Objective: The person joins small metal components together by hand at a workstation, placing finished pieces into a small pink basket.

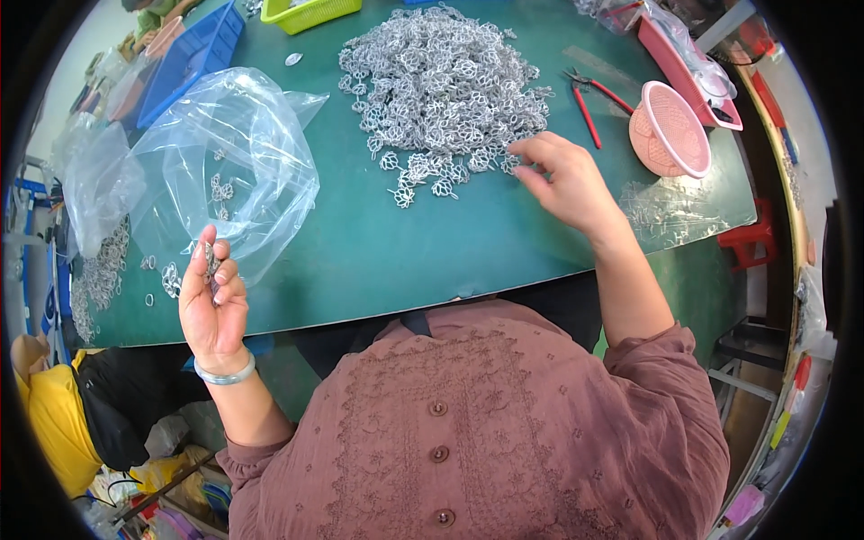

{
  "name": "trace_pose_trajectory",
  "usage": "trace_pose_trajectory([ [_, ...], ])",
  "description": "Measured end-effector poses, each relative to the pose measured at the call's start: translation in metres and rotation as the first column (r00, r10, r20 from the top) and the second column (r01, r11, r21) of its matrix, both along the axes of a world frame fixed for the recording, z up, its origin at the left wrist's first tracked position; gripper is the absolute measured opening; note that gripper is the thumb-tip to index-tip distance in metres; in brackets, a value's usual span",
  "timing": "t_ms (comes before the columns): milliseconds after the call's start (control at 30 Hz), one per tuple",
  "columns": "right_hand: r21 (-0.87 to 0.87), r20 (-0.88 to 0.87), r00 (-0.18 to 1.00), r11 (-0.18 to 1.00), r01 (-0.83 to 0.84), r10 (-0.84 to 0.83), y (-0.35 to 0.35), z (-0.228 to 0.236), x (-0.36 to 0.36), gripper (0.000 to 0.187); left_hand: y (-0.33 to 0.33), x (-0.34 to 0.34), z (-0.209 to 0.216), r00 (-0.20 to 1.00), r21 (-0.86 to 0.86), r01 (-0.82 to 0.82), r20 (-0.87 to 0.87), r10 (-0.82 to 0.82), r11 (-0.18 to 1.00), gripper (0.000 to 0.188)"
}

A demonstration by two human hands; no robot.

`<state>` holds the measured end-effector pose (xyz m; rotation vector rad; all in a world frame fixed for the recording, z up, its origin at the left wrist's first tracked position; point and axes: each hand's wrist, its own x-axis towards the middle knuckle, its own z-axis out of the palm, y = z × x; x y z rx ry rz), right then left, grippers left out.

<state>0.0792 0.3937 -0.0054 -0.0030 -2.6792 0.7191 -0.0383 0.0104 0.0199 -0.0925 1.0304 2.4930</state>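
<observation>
A big heap of silver wire pieces, openwork and flower-like, lies on the green table in front of me. My right hand is at the heap's near right edge, its thumb and forefinger apart beside the outermost pieces. Whether its fingertips touch one I cannot tell. Raised at the table's left front, my left hand has its fingers curled around a few small silver wire pieces. Just beyond it spreads a clear plastic bag, with a few silver pieces showing through the film.
Red-handled pliers and a pink basket stand right of the heap, a pink tray behind. A blue crate and a green basket are at the back. More silver pieces lie far left, near a person in yellow.
</observation>
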Motion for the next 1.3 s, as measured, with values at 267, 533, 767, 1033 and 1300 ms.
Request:
trace_pose_trajectory([
  [267, 0.247, 0.045, 0.999, 0.969, -0.024, 0.013, -0.018, -0.014, -0.016, 0.005, 0.018, 0.014, -0.001, 0.991, -0.007, 0.105, 0.081, -0.104, 0.994, 0.016],
  [533, 0.031, 0.042, 0.997, 0.997, -0.066, 0.065, -0.025, -0.01, -0.011, 0.006, 0.031, 0.02, -0.013, 0.983, -0.111, 0.18, 0.066, -0.173, 0.977, 0.016],
  [767, 0.084, 0.028, 0.99, 0.986, -0.143, 0.141, -0.034, -0.007, -0.017, 0.023, 0.038, 0.023, -0.016, 0.979, -0.131, 0.199, 0.066, -0.192, 0.971, 0.019],
  [1033, 0.096, 0.048, 0.991, 0.987, -0.127, 0.123, -0.037, -0.01, -0.027, 0.01, 0.037, 0.029, -0.012, 0.974, -0.143, 0.225, 0.057, -0.219, 0.964, 0.019],
  [1300, -0.404, -0.027, 0.979, 0.893, -0.196, 0.202, -0.032, -0.001, -0.023, 0.003, 0.036, 0.032, -0.014, 0.97, -0.149, 0.24, 0.061, -0.233, 0.959, 0.019],
])
